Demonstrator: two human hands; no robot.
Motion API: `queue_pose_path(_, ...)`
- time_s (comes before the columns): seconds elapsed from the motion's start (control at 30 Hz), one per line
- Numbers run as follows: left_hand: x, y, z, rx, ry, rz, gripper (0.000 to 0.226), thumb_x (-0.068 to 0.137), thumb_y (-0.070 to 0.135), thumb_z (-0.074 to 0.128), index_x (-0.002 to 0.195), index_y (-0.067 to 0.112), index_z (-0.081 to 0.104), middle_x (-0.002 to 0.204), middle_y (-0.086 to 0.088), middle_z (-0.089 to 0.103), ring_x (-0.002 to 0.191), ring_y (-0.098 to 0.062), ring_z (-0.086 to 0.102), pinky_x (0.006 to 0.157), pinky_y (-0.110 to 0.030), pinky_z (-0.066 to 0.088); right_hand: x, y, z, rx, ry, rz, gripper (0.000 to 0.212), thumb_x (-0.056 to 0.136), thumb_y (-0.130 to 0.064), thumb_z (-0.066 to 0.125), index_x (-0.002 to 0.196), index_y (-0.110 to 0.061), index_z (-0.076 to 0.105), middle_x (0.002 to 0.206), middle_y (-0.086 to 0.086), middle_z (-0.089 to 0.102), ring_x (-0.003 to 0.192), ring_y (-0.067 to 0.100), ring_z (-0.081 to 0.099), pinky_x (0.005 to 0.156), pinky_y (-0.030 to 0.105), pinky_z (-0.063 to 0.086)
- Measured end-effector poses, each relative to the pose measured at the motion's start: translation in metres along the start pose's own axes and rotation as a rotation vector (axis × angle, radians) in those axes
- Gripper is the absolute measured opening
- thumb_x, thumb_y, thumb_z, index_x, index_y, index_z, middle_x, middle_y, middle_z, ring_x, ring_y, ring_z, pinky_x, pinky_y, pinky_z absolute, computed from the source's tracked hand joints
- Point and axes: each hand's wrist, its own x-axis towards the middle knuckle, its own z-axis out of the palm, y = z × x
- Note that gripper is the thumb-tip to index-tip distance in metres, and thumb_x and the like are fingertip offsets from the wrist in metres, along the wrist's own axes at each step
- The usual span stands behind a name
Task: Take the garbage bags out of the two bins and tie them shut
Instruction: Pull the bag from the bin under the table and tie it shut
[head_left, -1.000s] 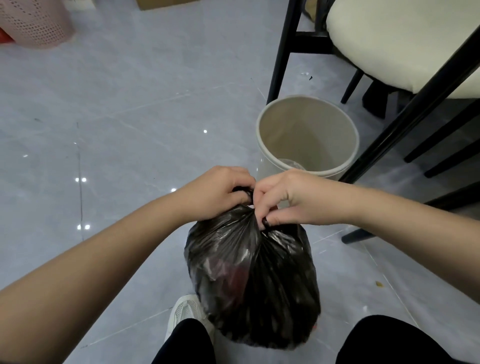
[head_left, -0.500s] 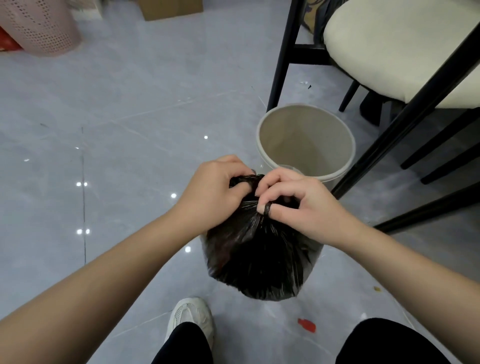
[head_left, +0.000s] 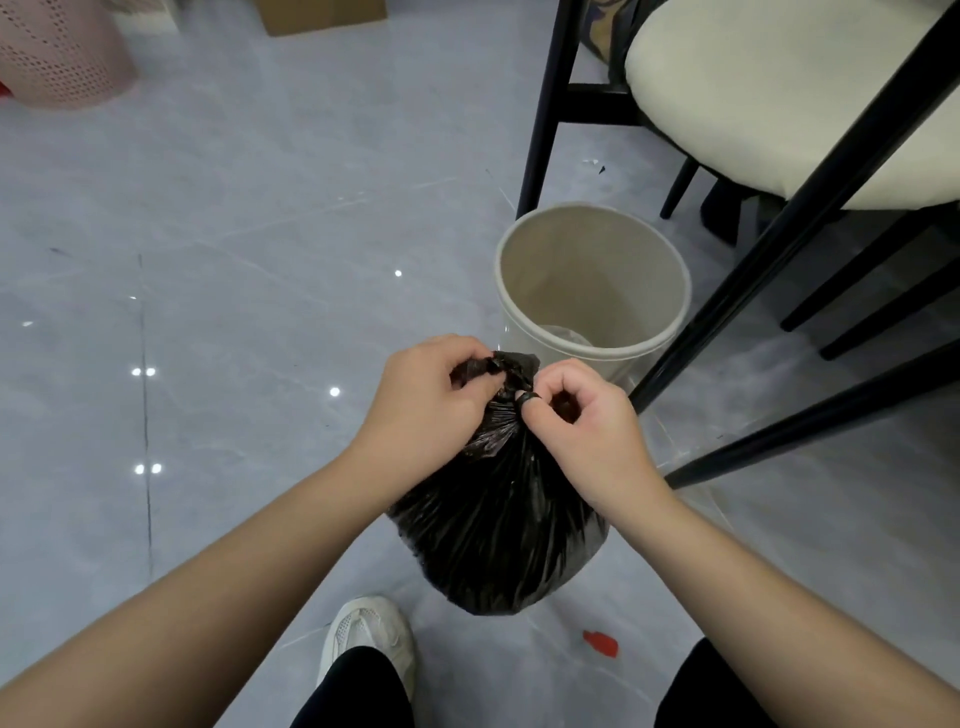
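Observation:
A full black garbage bag (head_left: 498, 530) hangs above the grey floor in front of me, its neck gathered into a bunch at the top. My left hand (head_left: 431, 400) grips the left side of the bunched neck. My right hand (head_left: 576, 415) pinches the right side, a strip of black plastic wound around one finger. Just behind the bag stands a beige round bin (head_left: 592, 286), with only a bit of clear plastic visible at its bottom.
A black-framed chair (head_left: 779, 239) with a cream seat leans over the bin on the right. A pink perforated basket (head_left: 57, 52) and a cardboard box (head_left: 322, 15) stand at the far left. My white shoe (head_left: 369, 639) and a red scrap (head_left: 600, 642) lie below the bag.
The bag has risen and moved away from me, towards the bin. Both hands kept hold of its neck, and the red scrap under it came into sight.

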Motion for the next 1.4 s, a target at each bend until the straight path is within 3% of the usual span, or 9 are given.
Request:
queue_pose_path(0.1,0.004,0.002,0.003,-0.257,-0.103,-0.279,0.022,0.083,0.013,0.063,0.061,0.017,0.061,0.054,0.006,0.055,0.056,-0.012,0.051,0.061,-0.026,0.041,-0.002,0.005,-0.002,-0.036,0.06,0.038,0.025,0.078,-0.008,0.067,0.064,-0.023,0.053,0.077,0.0,0.064,0.072,0.01,0.057,0.072,0.024,0.046)
queue_pose_path(0.23,0.009,0.012,0.005,-0.456,-0.175,-0.507,0.035,0.086,0.007,0.053,0.052,0.015,0.049,0.038,0.01,0.047,0.036,-0.004,0.045,0.04,-0.011,0.035,-0.004,0.008,0.002,-0.007,0.099,0.066,0.019,0.077,-0.01,0.069,0.076,-0.028,0.062,0.071,-0.009,0.063,0.066,0.004,0.055,0.067,0.022,0.046)
queue_pose_path(0.3,0.007,0.01,0.009,-0.442,-0.123,-0.429,0.028,0.085,0.012,0.053,0.058,0.018,0.048,0.047,0.011,0.047,0.042,-0.004,0.045,0.046,-0.013,0.038,-0.003,0.009,0.002,0.006,0.141,0.071,0.021,0.077,-0.008,0.068,0.082,-0.028,0.068,0.073,-0.005,0.067,0.067,0.004,0.056,0.068,0.022,0.048)
queue_pose_path(0.4,-0.005,-0.008,0.017,-0.129,0.112,-0.093,0.009,0.076,0.03,0.059,0.079,0.03,0.05,0.077,0.015,0.057,0.071,0.003,0.055,0.082,-0.031,0.045,0.0,0.01,0.003,0.073,0.216,0.154,0.018,0.079,-0.009,0.066,0.079,-0.026,0.069,0.074,0.006,0.068,0.066,0.005,0.056,0.07,0.025,0.049)
queue_pose_path(0.53,-0.021,-0.019,0.029,0.19,0.122,0.15,0.007,0.076,0.037,0.063,0.075,0.034,0.057,0.078,0.014,0.052,0.082,-0.004,0.053,0.086,-0.032,0.027,0.003,0.01,0.006,0.102,0.262,0.24,0.016,0.079,-0.011,0.066,0.077,-0.027,0.064,0.074,-0.003,0.061,0.066,0.004,0.052,0.069,0.021,0.047)
queue_pose_path(0.73,-0.014,-0.021,0.038,0.184,0.138,0.116,0.012,0.073,0.049,0.064,0.079,0.038,0.066,0.077,0.017,0.047,0.084,0.0,0.047,0.082,-0.026,0.016,0.002,0.008,0.012,0.183,0.262,0.273,0.007,0.078,-0.007,0.065,0.073,-0.011,0.064,0.082,0.003,0.057,0.062,0.004,0.048,0.066,0.019,0.043)
queue_pose_path(1.07,-0.02,-0.016,0.045,0.007,0.123,-0.023,0.012,0.077,0.036,0.056,0.066,0.04,0.057,0.075,0.014,0.055,0.087,-0.002,0.054,0.097,-0.032,0.024,0.002,0.013,0.018,0.276,0.251,0.338,0.004,0.078,-0.007,0.069,0.078,-0.01,0.07,0.093,0.003,0.065,0.071,0.008,0.059,0.073,0.024,0.051)
queue_pose_path(1.2,-0.015,-0.021,0.04,-0.11,0.13,-0.085,0.013,0.072,0.034,0.055,0.06,0.03,0.057,0.074,0.01,0.057,0.074,-0.002,0.055,0.09,-0.052,0.042,0.0,0.017,0.016,0.313,0.118,0.338,0.007,0.083,-0.009,0.069,0.089,-0.009,0.071,0.105,0.002,0.063,0.089,0.011,0.062,0.087,0.03,0.052)
queue_pose_path(1.4,-0.004,-0.027,0.029,-0.068,0.015,-0.02,0.013,0.064,0.042,0.048,0.064,0.032,0.056,0.074,0.015,0.054,0.067,-0.006,0.053,0.086,-0.055,0.044,0.003,0.022,0.005,0.435,-0.186,0.419,0.009,0.081,-0.018,0.067,0.088,-0.017,0.072,0.115,0.012,0.06,0.106,0.028,0.061,0.098,0.04,0.048)
